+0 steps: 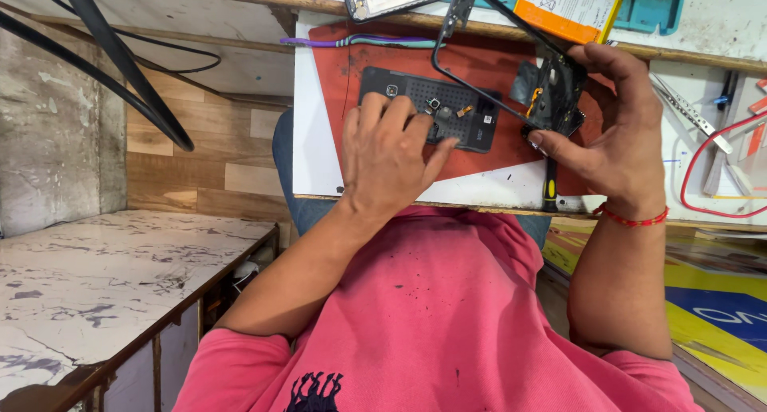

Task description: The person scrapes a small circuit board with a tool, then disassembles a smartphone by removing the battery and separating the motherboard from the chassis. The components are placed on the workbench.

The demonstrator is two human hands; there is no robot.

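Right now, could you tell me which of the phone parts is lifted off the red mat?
The thin black phone frame, held by the right hand; the perforated dark tray lies flat under the left hand.

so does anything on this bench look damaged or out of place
Yes: the phone frame held in the right hand is stripped, its empty bezel tilted up off the red mat. The left hand rests on a dark perforated tray holding loose small parts.

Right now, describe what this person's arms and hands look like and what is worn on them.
Both forearms are bare. The left hand has no ring or band in view. The right hand has a thin red beaded thread bracelet at the wrist. Short pink sleeves cover the upper arms.
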